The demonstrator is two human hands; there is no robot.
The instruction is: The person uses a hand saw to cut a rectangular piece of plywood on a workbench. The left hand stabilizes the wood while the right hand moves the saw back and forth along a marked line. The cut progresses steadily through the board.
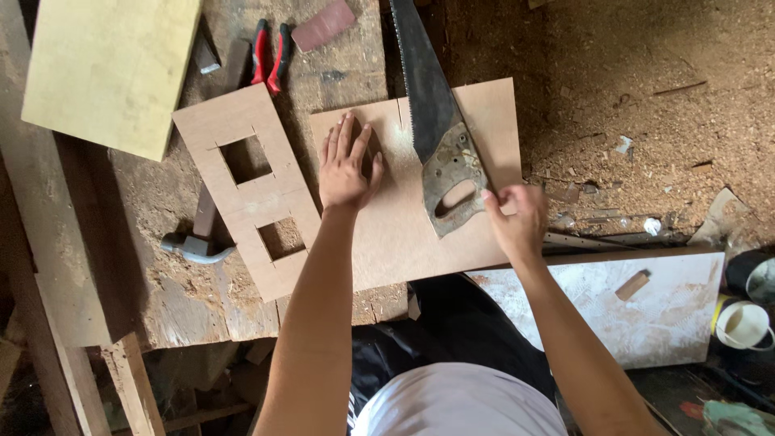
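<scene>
We looked straight down on a worn, sawdust-strewn wooden workbench (pixel 173 303), and there in the middle of the frame lay the flat, pale brown sheet of thin plywood (pixel 395 234), overhanging the bench edge towards us. Our left hand (pixel 345 168) was spread flat on it, fingers splayed and gripping nothing; we judged it was pressing the sheet down to keep it from shifting. A short cut showed at the sheet's far edge, just beside that hand.

Resting on the sheet was the dark-bladed handsaw with its worn, greyish handle (pixel 452 184), blade running off the top of the frame so its tip was cut off. Our right hand (pixel 517 220) sat at the right of the handle, fingers loosely curled and just touching its edge, not closed around the grip.

To the left of centre lay a narrow brown plywood strip with two square cut-outs (pixel 252 190), with a grey-headed claw hammer (pixel 198 242) partly tucked beneath it, its handle mostly hidden. Red-handled pliers (pixel 270 52) sat upper centre-left, beside a yellowish board (pixel 109 69) in the upper left corner. A white, dusty board (pixel 638 311) leaned at lower right; the objects in the right corner were too cropped to make out.
</scene>
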